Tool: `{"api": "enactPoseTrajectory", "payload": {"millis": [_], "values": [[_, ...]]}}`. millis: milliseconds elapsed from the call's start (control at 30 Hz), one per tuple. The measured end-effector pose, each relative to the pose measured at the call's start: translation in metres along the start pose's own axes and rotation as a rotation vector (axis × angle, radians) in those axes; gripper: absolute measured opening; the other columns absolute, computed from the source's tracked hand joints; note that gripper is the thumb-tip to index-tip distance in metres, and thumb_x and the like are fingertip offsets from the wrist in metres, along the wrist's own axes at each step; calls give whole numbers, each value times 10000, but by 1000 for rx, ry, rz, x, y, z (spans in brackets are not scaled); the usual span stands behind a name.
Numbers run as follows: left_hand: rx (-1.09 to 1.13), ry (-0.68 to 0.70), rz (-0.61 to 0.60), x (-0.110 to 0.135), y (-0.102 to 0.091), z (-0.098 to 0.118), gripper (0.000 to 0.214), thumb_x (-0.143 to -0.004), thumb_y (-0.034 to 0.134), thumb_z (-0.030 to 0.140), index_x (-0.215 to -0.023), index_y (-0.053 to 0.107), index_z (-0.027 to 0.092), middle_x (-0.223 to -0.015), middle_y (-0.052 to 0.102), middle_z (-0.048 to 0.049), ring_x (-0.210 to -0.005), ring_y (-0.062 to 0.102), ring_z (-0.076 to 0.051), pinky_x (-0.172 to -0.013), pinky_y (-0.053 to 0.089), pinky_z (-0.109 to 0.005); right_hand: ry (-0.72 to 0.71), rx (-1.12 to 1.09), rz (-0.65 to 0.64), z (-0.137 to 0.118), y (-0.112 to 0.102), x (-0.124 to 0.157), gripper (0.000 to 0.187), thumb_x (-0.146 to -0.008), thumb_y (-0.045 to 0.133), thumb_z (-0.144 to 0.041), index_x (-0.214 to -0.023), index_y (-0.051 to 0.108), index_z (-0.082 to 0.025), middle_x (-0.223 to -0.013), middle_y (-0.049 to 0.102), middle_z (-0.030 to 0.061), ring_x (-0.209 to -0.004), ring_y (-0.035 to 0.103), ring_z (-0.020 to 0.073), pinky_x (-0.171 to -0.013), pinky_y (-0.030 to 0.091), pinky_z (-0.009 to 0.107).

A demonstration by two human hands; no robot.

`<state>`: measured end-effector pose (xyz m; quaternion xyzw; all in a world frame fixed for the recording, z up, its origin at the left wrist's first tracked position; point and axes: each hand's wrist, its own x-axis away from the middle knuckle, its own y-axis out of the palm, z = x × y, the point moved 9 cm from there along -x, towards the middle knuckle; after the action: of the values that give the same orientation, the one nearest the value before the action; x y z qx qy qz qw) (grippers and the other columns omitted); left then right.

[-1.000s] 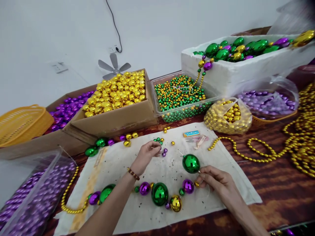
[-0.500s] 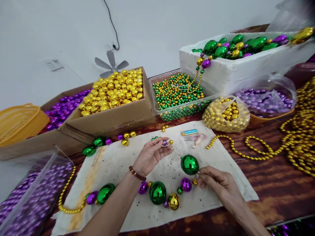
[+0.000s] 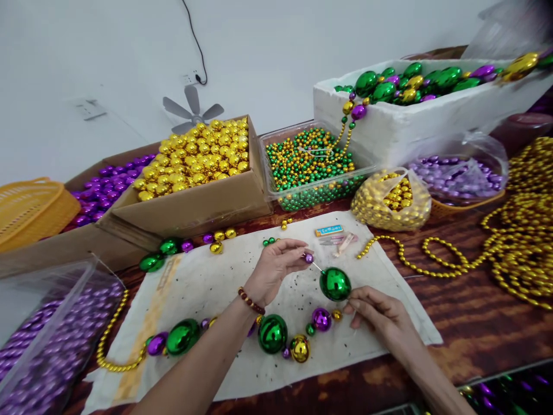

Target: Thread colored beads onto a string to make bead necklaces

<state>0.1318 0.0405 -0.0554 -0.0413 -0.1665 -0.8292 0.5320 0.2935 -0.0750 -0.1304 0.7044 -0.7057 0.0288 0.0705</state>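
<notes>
My left hand (image 3: 279, 270), wearing a beaded bracelet, pinches a small purple bead (image 3: 309, 258). A short length of bare thread or needle runs from that bead to a large green ball bead (image 3: 336, 283). At the ball's lower right end my right hand (image 3: 380, 311) has its fingertips pressed together; whatever thin piece they grip is hidden. Below my hands a string of beads lies on the white cloth (image 3: 242, 380), with a big green ball (image 3: 272, 334), a gold ball (image 3: 300, 348) and a purple ball (image 3: 321, 319). My left forearm covers part of it.
Behind the cloth stand a cardboard box of gold balls (image 3: 207, 199), a clear tub of small beads (image 3: 319, 196) and a white foam box (image 3: 354, 109). Small snips (image 3: 332, 240) and a blue-orange packet (image 3: 329, 231) lie near the cloth's back edge. Gold bead strands (image 3: 525, 253) heap at right.
My left hand has moved right with the small purple bead, which is now closer to the large green ball. The right hand keeps its pinch by the ball. The whole view has shifted slightly.
</notes>
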Motion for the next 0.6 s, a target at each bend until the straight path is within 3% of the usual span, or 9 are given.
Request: {"api": "enactPoseTrajectory", "payload": {"millis": [100,233,333,500,600], "values": [[-102,29,23,-3,9,1,214,-801,666,323,-889,682,128,-966,708,-127,-839,669,-198,-767,517,-324,35,5,13,6,-4,-4,264,-890,554,-411,-882,628,-158,-809,700,52,-564,588,136,-487,377,228],[-284,175,62,-5,20,19,208,-807,649,325,-847,707,129,-862,704,-87,-713,628,-137,-598,484,-223,43,76,17,12,-18,-7,233,-879,561,-393,-858,617,-168,-771,671,19,-571,585,131,-553,417,236],[-304,272,73,-1,29,40,191,-809,646,312,-838,711,134,-765,684,-51,-642,608,-117,-580,496,-221,25,238,12,10,-32,-6,232,-902,523,-389,-874,630,-184,-704,637,-2,-566,581,140,-585,433,250],[-382,443,63,14,49,81,154,-836,621,273,-857,706,146,-743,674,-30,-651,621,-121,-613,538,-236,-140,475,179,-43,-52,-6,234,-915,512,-402,-983,630,-211,-917,675,36,-634,639,156,-637,468,269],[-447,510,35,24,66,101,140,-849,603,244,-861,704,147,-748,678,-28,-648,628,-115,-613,543,-224,-285,510,110,-80,-30,-16,223,-924,516,-359,-1089,605,-239,-1026,663,40,-652,639,142,-634,475,258]]}}
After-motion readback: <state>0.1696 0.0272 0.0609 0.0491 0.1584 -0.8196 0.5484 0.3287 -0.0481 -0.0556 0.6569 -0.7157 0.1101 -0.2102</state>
